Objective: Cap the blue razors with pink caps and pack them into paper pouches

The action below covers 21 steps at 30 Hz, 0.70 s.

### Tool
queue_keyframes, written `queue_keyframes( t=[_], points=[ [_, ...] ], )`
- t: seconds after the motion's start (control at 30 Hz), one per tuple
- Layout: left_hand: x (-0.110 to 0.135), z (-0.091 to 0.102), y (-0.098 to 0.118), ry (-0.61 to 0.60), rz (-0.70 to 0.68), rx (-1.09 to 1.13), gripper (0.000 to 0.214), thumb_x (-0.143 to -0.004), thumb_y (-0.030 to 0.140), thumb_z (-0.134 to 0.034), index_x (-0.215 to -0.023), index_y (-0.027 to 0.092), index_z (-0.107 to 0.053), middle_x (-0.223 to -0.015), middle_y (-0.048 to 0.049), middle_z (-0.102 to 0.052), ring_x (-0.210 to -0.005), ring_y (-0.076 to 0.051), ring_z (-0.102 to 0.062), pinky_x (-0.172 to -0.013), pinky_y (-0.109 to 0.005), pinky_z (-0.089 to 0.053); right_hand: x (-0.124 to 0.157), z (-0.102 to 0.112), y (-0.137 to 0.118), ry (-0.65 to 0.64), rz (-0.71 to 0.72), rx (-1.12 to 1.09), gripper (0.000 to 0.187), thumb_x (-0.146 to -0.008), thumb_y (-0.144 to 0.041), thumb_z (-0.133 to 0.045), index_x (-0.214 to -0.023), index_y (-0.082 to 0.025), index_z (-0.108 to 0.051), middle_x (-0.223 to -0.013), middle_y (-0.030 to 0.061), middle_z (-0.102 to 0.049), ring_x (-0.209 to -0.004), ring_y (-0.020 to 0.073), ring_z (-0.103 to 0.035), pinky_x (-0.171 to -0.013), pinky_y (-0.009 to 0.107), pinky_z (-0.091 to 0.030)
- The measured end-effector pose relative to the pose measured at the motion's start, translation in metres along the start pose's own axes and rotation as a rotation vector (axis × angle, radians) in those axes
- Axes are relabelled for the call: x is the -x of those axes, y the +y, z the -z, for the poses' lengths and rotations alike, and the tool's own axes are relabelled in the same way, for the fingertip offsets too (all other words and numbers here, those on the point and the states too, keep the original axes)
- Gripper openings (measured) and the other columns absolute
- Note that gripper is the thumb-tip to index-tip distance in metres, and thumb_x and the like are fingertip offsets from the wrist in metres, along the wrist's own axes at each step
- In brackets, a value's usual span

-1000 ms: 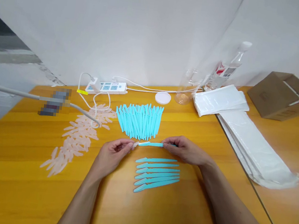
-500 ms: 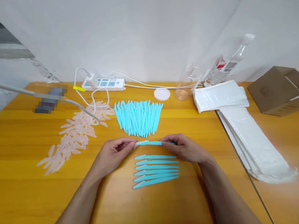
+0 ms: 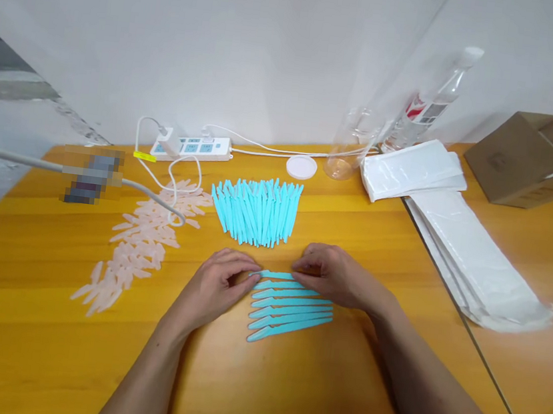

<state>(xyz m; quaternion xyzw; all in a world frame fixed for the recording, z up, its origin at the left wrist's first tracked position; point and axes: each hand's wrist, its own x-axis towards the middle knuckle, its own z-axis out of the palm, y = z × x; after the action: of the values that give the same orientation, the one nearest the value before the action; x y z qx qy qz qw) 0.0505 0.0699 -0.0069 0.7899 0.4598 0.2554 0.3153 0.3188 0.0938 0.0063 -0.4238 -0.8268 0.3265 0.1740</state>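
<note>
A light-blue eyebrow razor [image 3: 278, 276] lies level between my hands, at the top of a neat row. My left hand [image 3: 221, 287] pinches its blade end between thumb and fingers. At the handle end, my right hand [image 3: 336, 275] closes its thumb and fingertips on it, hiding the tip. Just below, several blue razors [image 3: 294, 310] lie side by side with their blade ends to the left. Behind my hands is a dense pile of blue razors [image 3: 258, 211]. Small translucent pinkish caps [image 3: 138, 240] are scattered to the left.
A white power strip [image 3: 207, 149] with cables stands by the wall. A round white lid [image 3: 301, 166], a clear jar [image 3: 347, 148] and a water bottle [image 3: 427, 111] are behind. White plastic bags [image 3: 476, 258] and a cardboard box [image 3: 524, 163] lie right. A pixelated object [image 3: 91, 177] is left.
Both hands have brought the razor down toward me, from above the row to its top edge. The view has shifted slightly.
</note>
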Motion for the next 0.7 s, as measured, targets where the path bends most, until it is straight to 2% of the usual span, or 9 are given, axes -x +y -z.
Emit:
queue_keyframes(
  t=[0.1, 0.23, 0.37, 0.43, 0.5, 0.57, 0.63, 0.7],
  points=[
    [0.001, 0.0, -0.001, -0.044, 0.008, -0.013, 0.017, -0.094, 0.029, -0.061, -0.103, 0.027, -0.075, -0.103, -0.0034, -0.073, -0.096, -0.018, -0.066, -0.088, -0.033, -0.049, 0.001, 0.001, 0.004, -0.06, 0.01, 0.002, 0.01, -0.085, -0.026, -0.068, -0.088, -0.02, -0.076, -0.085, 0.0044, -0.069, -0.079, 0.0172, -0.06, -0.071, 0.026, -0.042],
    [0.004, 0.001, -0.001, -0.067, -0.006, -0.047, 0.021, -0.09, 0.033, -0.067, -0.11, 0.029, -0.073, -0.108, -0.0026, -0.072, -0.101, -0.018, -0.065, -0.091, -0.034, -0.049, 0.002, 0.002, 0.005, -0.092, -0.002, 0.002, 0.013, -0.084, -0.023, -0.068, -0.093, -0.021, -0.077, -0.088, 0.0043, -0.07, -0.083, 0.0175, -0.062, -0.073, 0.026, -0.044],
    [0.007, 0.002, 0.0, -0.062, -0.024, -0.077, 0.036, -0.083, 0.037, -0.075, -0.117, 0.029, -0.07, -0.115, -0.0036, -0.07, -0.107, -0.02, -0.063, -0.097, -0.036, -0.048, 0.004, 0.002, 0.005, -0.052, -0.036, 0.003, 0.026, -0.079, -0.029, -0.073, -0.104, -0.02, -0.074, -0.092, 0.005, -0.07, -0.08, 0.0167, -0.061, -0.072, 0.026, -0.045],
    [0.006, 0.003, 0.0, -0.045, -0.002, -0.05, 0.033, -0.085, 0.036, -0.073, -0.117, 0.028, -0.07, -0.115, -0.004, -0.07, -0.107, -0.02, -0.064, -0.096, -0.035, -0.049, 0.002, 0.0, 0.005, 0.018, -0.073, -0.019, 0.023, -0.083, -0.031, -0.07, -0.101, -0.019, -0.074, -0.087, 0.0037, -0.069, -0.074, 0.0149, -0.06, -0.068, 0.025, -0.044],
    [0.006, 0.005, -0.002, 0.001, 0.027, -0.002, 0.027, -0.09, 0.034, -0.067, -0.115, 0.028, -0.071, -0.114, -0.0042, -0.071, -0.103, -0.018, -0.065, -0.092, -0.032, -0.05, -0.003, -0.001, 0.006, 0.133, -0.168, -0.037, 0.018, -0.087, -0.034, -0.064, -0.089, -0.019, -0.074, -0.077, 0.0015, -0.068, -0.067, 0.0133, -0.058, -0.063, 0.024, -0.041],
    [0.005, 0.011, -0.006, 0.091, 0.061, 0.019, 0.022, -0.093, 0.032, -0.063, -0.111, 0.026, -0.072, -0.109, -0.0041, -0.072, -0.098, -0.017, -0.067, -0.087, -0.029, -0.052, -0.015, -0.002, 0.008, 0.265, -0.319, -0.028, 0.023, -0.088, -0.037, -0.061, -0.08, -0.019, -0.072, -0.069, 0.0005, -0.066, -0.061, 0.0131, -0.056, -0.06, 0.025, -0.039],
    [0.006, 0.019, -0.014, 0.223, 0.098, -0.032, 0.02, -0.093, 0.032, -0.062, -0.106, 0.024, -0.073, -0.104, -0.0038, -0.072, -0.093, -0.017, -0.067, -0.083, -0.028, -0.052, -0.032, -0.002, 0.011, 0.366, -0.452, 0.006, 0.026, -0.086, -0.042, -0.062, -0.079, -0.019, -0.071, -0.069, 0.0015, -0.068, -0.061, 0.0144, -0.058, -0.06, 0.026, -0.039],
    [0.008, 0.028, -0.025, 0.36, 0.139, -0.154, 0.02, -0.093, 0.033, -0.06, -0.104, 0.022, -0.073, -0.101, -0.0042, -0.072, -0.09, -0.017, -0.066, -0.082, -0.029, -0.052, -0.051, -0.002, 0.015, 0.409, -0.522, 0.043, 0.03, -0.085, -0.046, -0.062, -0.084, -0.018, -0.072, -0.077, 0.0046, -0.072, -0.068, 0.0171, -0.062, -0.063, 0.027, -0.042]
  ],
)
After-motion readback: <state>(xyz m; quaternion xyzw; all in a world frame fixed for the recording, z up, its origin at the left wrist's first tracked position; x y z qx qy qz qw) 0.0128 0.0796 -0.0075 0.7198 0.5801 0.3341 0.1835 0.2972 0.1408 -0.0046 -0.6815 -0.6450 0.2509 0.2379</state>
